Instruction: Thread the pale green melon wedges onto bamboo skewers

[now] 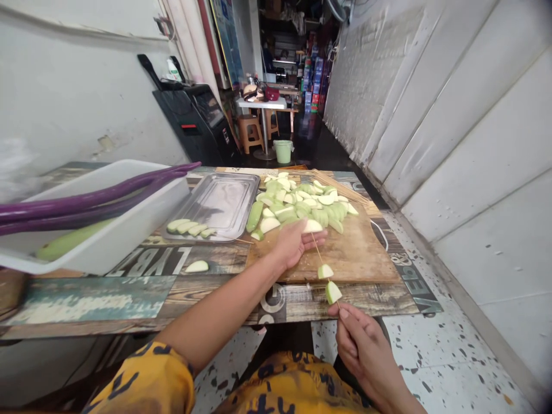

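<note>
My right hand pinches the near end of a thin wooden skewer, held slanting up and away past the board's front edge. Two pale green zucchini pieces are threaded on it near that hand. At the far end, my left hand has its thumb and fingers closed on another zucchini slice, which meets the skewer's tip. Whether the tip has pierced it I cannot tell. Behind that hand, a heap of cut zucchini slices covers the back of the wooden cutting board.
Left of the board, a metal tray holds a skewer of zucchini slices. A white bin with long purple eggplants stands farther left. One loose slice lies on the table. Bare skewers lie behind the heap.
</note>
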Available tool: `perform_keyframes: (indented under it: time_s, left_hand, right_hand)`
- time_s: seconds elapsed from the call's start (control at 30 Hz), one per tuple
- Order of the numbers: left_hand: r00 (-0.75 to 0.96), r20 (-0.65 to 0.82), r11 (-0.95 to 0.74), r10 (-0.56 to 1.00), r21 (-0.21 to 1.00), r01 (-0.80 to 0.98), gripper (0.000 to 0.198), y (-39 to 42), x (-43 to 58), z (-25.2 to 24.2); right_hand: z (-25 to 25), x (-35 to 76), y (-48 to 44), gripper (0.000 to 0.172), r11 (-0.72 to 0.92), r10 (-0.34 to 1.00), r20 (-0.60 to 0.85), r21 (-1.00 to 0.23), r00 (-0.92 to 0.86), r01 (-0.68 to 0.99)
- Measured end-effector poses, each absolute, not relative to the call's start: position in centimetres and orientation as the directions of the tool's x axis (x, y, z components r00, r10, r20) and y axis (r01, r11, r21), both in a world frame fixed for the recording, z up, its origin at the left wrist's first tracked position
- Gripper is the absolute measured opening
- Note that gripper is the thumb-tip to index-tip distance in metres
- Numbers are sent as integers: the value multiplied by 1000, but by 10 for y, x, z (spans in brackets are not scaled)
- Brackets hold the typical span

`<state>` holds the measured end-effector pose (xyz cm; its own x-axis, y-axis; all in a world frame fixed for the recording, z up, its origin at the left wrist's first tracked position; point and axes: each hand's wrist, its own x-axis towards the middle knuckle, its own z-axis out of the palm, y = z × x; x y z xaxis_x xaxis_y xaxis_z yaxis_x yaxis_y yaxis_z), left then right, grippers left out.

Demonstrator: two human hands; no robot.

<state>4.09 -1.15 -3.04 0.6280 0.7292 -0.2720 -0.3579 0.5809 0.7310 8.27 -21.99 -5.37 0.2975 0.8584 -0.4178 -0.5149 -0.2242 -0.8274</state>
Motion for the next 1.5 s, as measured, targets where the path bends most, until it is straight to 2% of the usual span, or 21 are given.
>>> perform_keyframes:
  time_s: [0.1,0.17,0.23,0.3,0.4,0.47,0.53,0.57,0.63,0.73,0.83,0.9,0.97,1.07,1.13,1.23,1.3,1.37,1.5]
  left_hand:
    - [631,-274,578,726,740,-343,17,-10,39,-27]
    - [623,-273,572,733,742,-349,16,-10,38,-24]
    - [594,-288,565,752,745,-355,13,-10,37,-22]
    - [553,-303,552,776,750,-364,11,-11,39,-22]
    - [511,-288,517,810,762,-391,11,-12,41,-25]
    - [502,-264,497,824,763,-414,11,-13,42,-27]
    - [502,-243,485,830,758,-435,12,-14,42,-29]
    - [502,-235,483,832,753,-448,11,-14,42,-29]
    - [500,-226,483,836,736,-475,11,-14,41,-29]
    - [493,-227,489,840,712,-505,10,-13,41,-28]
    - [489,-230,491,841,703,-514,10,-13,41,-29]
    - [486,-227,486,844,707,-514,10,-14,42,-30]
    - [480,-227,480,847,714,-509,10,-14,43,-31]
    - [472,-233,477,850,721,-503,10,-16,44,-32]
    - [471,-231,473,852,724,-501,10,-16,45,-32]
    - [473,-221,466,853,730,-500,10,-17,45,-31]
    - [475,-217,464,853,731,-500,10,-17,44,-31]
    - [478,-216,466,851,732,-498,11,-17,44,-31]
    - [487,-217,472,846,731,-494,10,-18,44,-32]
  right_hand:
    - [-53,82,-219,34,-224,870,-422,-800,255,-557]
    - [-56,82,-218,35,-235,862,-417,-833,289,-501]
    - [-59,82,-216,36,-249,846,-378,-904,375,-348]
    - [-62,83,-215,34,-249,833,-277,-961,478,-123]
    - [-64,82,-212,29,-225,823,-74,-953,564,203]
    - [-64,79,-210,25,-206,832,3,-927,555,315]
    - [-62,75,-208,25,-190,854,-20,-943,520,274]
    - [-61,73,-207,25,-189,863,-75,-965,500,182]
    - [-58,70,-205,25,-191,871,-224,-974,438,-118]
    - [-52,68,-203,23,-139,880,-350,-835,320,-532]
    - [-49,69,-201,19,-77,887,-354,-745,296,-662]
    - [-51,69,-199,20,-69,876,-357,-759,324,-648]
    - [-55,68,-197,21,-89,850,-353,-829,392,-553]
    - [-61,67,-196,24,-146,809,-280,-947,517,-286]
    - [-65,66,-196,26,-173,811,-196,-980,551,-95]
    - [-68,67,-196,27,-190,839,-72,-968,540,166]
    - [-70,68,-196,28,-191,849,-15,-941,528,281]
    - [-70,67,-195,28,-192,855,-7,-933,518,303]
    - [-66,65,-194,30,-186,859,-74,-967,507,174]
